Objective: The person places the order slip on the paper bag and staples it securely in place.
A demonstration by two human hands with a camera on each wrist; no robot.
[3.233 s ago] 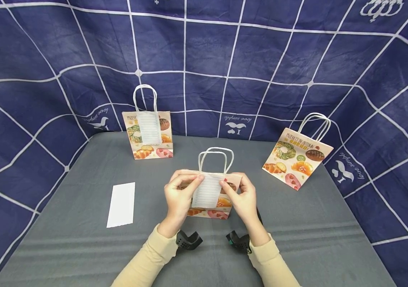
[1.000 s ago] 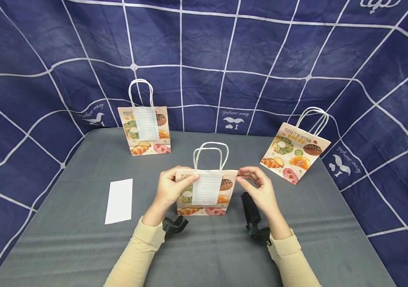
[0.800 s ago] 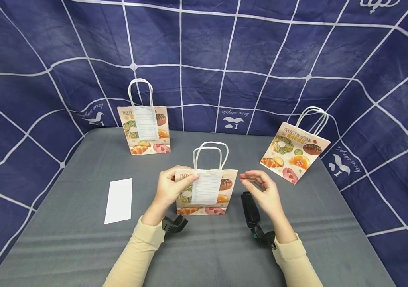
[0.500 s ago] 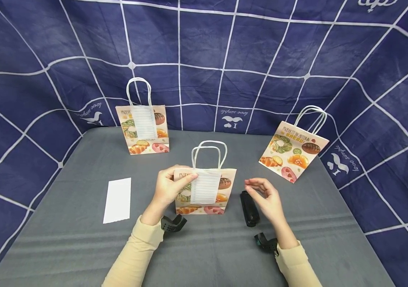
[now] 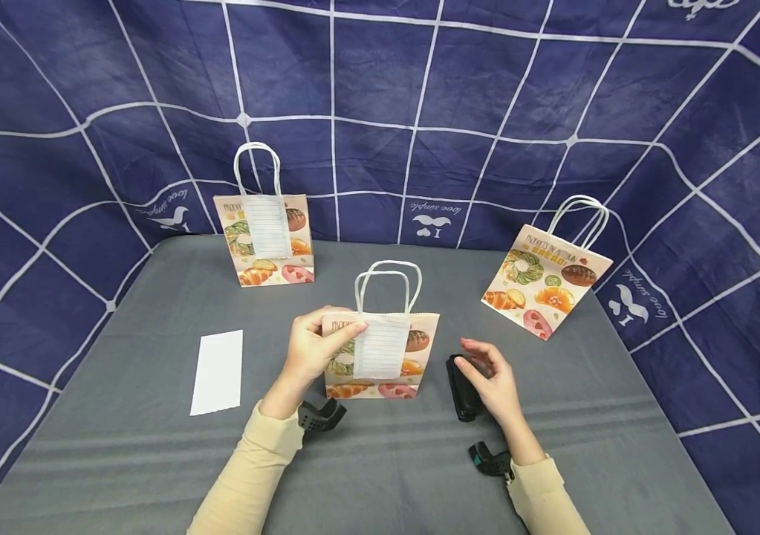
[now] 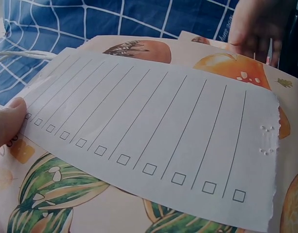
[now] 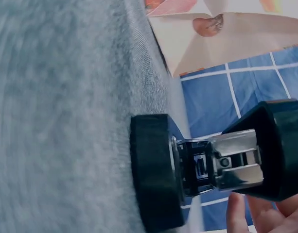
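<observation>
In the head view my left hand [image 5: 313, 343] pinches the top edge of a small printed paper bag [image 5: 425, 338], its thumb on a white lined paper slip [image 5: 380, 349] lying against the bag's front. Close up in the left wrist view, the slip [image 6: 153, 131] shows a row of small checkboxes and a torn end with staple marks. To the bag's right, a black stapler [image 5: 463, 390] sits on the table. My right hand [image 5: 496, 379] is at the stapler with its fingers parted, not closed round it. The right wrist view shows the stapler [image 7: 156, 170] from its end, metal parts visible.
At the back left stands a similar bag [image 5: 232, 256] with a lined slip [image 5: 268, 227] on its front. Another bag [image 5: 547, 282], without a slip on its visible front, is at the back right. A white paper slip [image 5: 217, 371] lies on the grey table [image 5: 152, 461] at left.
My right hand has left the bag's right edge and moved right and down to the stapler. My left hand keeps its pinch on the bag and slip.
</observation>
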